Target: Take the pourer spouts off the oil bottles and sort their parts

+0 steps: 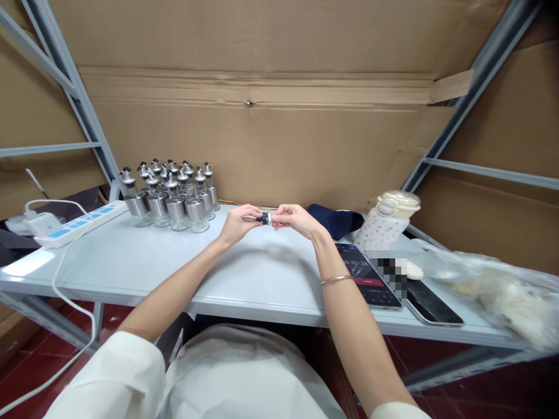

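Over the middle of the table, my left hand (239, 224) pinches a small black and silver pour spout (266, 218), held sideways. My right hand (295, 220) is closed at the spout's silver end, thumb and fingertips pressed together there. Fingers cover part of the piece, so its full shape is hidden. To the left stands a group of several glass oil bottles (176, 206) with steel sleeves, most topped by similar black and silver spouts. One bottle (196, 210) at the group's front right has a bare glass neck.
A white power strip (82, 224) with a cable lies at the left. On the right are a dark blue cloth item (334, 220), a cream-lidded bottle (386, 218), a tablet (371, 285) showing a timer, a phone (432, 302) and a clear plastic bag (493, 285). Cardboard (279, 151) backs the table.
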`<action>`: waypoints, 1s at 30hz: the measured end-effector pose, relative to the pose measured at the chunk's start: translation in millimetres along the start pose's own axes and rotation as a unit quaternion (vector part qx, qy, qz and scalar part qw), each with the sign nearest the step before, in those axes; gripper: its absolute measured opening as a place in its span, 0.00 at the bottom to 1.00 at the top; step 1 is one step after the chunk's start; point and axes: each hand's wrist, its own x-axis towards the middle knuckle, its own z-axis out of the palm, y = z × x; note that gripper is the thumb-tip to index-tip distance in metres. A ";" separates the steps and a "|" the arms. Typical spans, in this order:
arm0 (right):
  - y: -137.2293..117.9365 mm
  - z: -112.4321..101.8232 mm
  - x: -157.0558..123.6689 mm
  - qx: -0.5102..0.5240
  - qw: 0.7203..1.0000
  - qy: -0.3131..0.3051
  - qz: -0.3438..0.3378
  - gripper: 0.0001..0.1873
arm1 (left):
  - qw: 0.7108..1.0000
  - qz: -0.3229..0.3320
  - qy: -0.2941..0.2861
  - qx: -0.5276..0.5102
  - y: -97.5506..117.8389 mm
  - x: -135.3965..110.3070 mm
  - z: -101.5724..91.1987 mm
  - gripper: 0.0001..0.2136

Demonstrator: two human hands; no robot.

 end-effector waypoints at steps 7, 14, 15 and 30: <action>-3.6 5.9 0.1 0.004 1.000 -0.012 0.011 0.18 | 0.998 0.037 -0.006 0.048 -2.2 -0.4 0.7 0.08; -0.6 10.5 2.2 0.012 1.000 -0.008 0.011 0.17 | 0.994 0.094 0.003 0.062 -7.8 1.5 -0.5 0.06; 0.7 10.9 3.1 0.011 1.000 -0.002 0.010 0.18 | 0.993 0.094 0.004 0.065 -7.9 1.5 -0.6 0.06; 6.1 21.6 8.4 -0.060 0.996 0.067 0.005 0.12 | 0.975 0.089 0.005 0.205 -7.8 0.1 1.2 0.12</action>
